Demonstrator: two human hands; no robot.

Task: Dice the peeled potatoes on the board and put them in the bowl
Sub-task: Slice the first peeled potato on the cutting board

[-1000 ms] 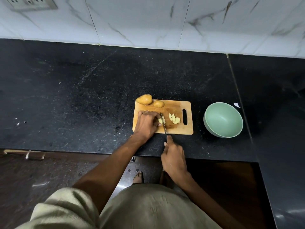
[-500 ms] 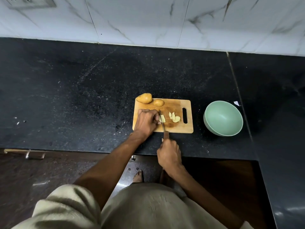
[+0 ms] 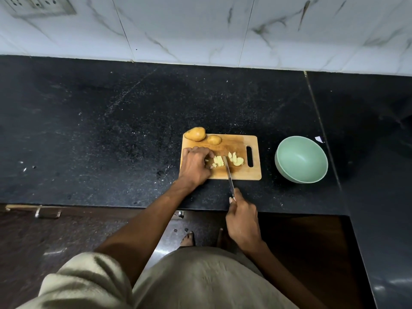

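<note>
Since a moment ago my right hand (image 3: 243, 219) has drawn back toward me, so the knife (image 3: 228, 172) now reaches from past the near edge of the board to the potato, and the piece under my left hand (image 3: 195, 165) has gone from one chunk to a small cluster of pale strips and bits. My right fingers are wrapped around the knife handle, with the forefinger stretched along the top toward the blade. The blade tip sits just to the right of the cut potato (image 3: 218, 161), between it and a second little heap of slices (image 3: 235, 159) lying nearer the slot in the board. My left hand lies on the left half of the cutting board (image 3: 245, 175), fingers curled down with their tips against the cut pieces; I can't tell whether they pinch the pieces or only steady them. Two whole potatoes rest at the far left corner of the board: the bigger one (image 3: 195, 134) overhanging the corner, the smaller one (image 3: 214, 140) just beside it on its right. The green bowl (image 3: 301, 159) stands on the black counter (image 3: 111, 130) to the right of the board, apart from it, and I see no potato inside.
</note>
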